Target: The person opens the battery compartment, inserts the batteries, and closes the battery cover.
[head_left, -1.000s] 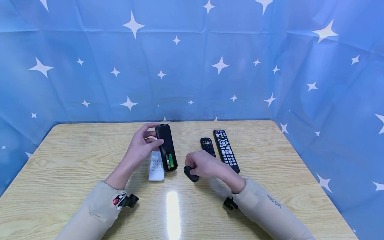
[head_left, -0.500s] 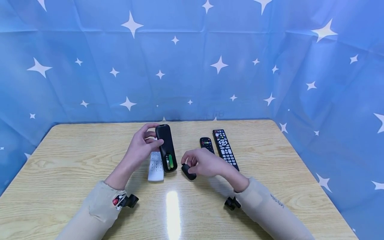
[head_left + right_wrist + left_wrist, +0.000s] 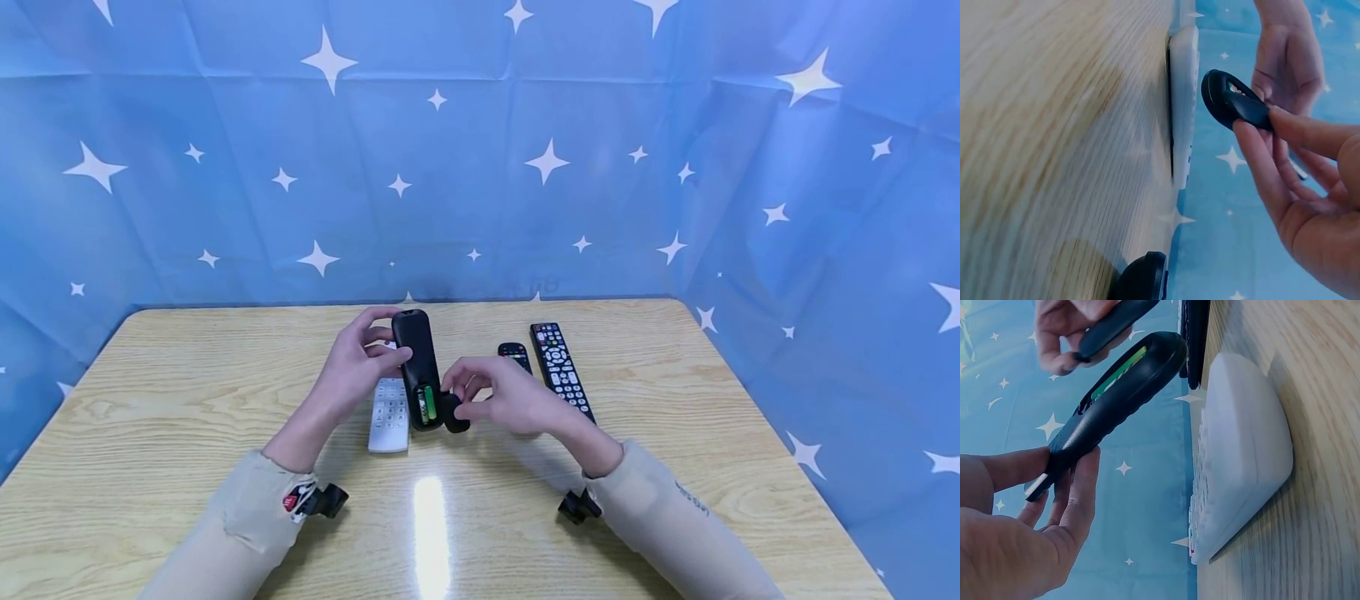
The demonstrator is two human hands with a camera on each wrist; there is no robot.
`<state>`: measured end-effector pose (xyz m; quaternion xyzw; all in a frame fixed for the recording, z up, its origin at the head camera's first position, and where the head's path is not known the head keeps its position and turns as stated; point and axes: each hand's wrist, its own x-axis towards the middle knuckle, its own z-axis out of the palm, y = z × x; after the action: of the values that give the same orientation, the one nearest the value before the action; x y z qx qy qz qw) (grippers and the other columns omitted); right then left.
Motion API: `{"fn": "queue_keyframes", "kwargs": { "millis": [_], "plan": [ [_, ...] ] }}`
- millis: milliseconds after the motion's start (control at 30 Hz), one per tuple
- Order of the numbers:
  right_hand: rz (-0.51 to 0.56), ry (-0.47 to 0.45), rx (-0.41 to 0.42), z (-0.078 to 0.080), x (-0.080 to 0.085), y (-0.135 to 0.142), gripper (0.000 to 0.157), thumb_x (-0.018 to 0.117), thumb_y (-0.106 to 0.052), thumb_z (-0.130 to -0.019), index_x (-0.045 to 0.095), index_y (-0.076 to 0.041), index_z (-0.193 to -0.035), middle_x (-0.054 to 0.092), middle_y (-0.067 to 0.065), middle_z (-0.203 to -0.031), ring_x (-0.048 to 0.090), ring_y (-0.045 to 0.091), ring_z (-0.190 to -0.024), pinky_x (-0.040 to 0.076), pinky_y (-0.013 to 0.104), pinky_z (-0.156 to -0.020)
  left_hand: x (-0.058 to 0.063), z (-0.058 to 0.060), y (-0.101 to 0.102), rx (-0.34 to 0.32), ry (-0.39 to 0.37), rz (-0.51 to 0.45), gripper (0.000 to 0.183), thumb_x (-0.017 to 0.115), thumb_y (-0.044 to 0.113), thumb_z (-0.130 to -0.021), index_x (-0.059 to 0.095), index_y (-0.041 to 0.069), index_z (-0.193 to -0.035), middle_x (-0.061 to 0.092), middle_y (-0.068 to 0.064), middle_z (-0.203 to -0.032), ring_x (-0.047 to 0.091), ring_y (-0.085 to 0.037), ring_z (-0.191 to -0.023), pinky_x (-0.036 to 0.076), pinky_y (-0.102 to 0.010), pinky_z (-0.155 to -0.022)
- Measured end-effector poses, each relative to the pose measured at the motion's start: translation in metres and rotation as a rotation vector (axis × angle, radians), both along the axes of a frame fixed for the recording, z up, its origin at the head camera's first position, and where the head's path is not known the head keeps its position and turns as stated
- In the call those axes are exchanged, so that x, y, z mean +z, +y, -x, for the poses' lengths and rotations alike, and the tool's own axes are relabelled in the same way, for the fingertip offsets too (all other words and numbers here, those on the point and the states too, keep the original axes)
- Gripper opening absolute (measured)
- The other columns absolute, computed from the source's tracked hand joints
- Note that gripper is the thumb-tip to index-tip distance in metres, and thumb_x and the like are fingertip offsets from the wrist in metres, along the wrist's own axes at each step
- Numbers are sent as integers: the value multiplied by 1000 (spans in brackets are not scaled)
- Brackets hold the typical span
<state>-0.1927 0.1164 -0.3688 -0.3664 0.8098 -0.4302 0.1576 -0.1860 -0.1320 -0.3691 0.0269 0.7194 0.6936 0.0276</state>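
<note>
My left hand holds a black remote control by its upper part, back side up and tilted above the table. At its lower end the battery compartment is uncovered, and a green battery shows beside a paler one. Between thumb and fingers, my right hand pinches a small black battery cover close to the right of that compartment. In the left wrist view the cover hangs just off the remote, with a gap between them. The right wrist view shows the cover overlapping the remote.
Below the held remote, a white remote lies on the wooden table. Two black remotes lie to the right: a shorter one, partly hidden by my right hand, and a longer one. A blue star-patterned cloth hangs behind the table.
My right hand has moved left with the battery cover, bringing it from apart on the right to beside the held remote. The left hand and its remote have barely moved.
</note>
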Motion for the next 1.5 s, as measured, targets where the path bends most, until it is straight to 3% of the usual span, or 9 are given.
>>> {"fn": "queue_keyframes", "kwargs": {
  "millis": [233, 433, 967, 1200, 1500],
  "plan": [
    [72, -9, -55, 0, -1, -5, 27, 81, -3, -89, 69, -12, -111, 69, -3, -99, 67, 13, -89, 56, 44, -83, -1, 0, 1, -19, 2, -1, 57, 67, -9, -94, 49, 6, -146, 60, -26, -123, 70, -27, -94, 62, -39, -79],
    [101, -3, -67, -1, -1, -9, 27, 82, -5, -88, 70, -13, -111, 70, -4, -101, 69, 12, -90, 57, 39, -81, -1, 0, 1, -36, -1, -7, 58, 68, -8, -94, 48, 6, -147, 61, -26, -124, 70, -26, -94, 62, -40, -79],
    [101, 20, -39, -4, -5, -13, 23, 80, -4, -90, 72, -12, -110, 72, -5, -100, 68, 10, -91, 57, 33, -80, 0, -1, 2, -92, 5, 17, 58, 69, -7, -93, 48, 5, -146, 61, -26, -122, 70, -28, -92, 62, -44, -79],
    [94, 85, -49, -5, -7, -15, 21, 80, -2, -89, 72, -12, -105, 71, -7, -98, 67, 10, -91, 59, 34, -77, 1, -1, 1, -90, 4, 24, 57, 69, -5, -94, 48, 6, -146, 62, -26, -121, 70, -28, -91, 62, -44, -80],
    [67, 150, -94, -8, -8, -17, 25, 80, 0, -89, 70, -10, -110, 61, 3, -97, 61, 15, -86, 61, 32, -73, 2, -2, 3, -115, 15, -9, 56, 67, -6, -95, 48, 4, -146, 62, -26, -121, 71, -28, -92, 62, -43, -80]
  ]
}}
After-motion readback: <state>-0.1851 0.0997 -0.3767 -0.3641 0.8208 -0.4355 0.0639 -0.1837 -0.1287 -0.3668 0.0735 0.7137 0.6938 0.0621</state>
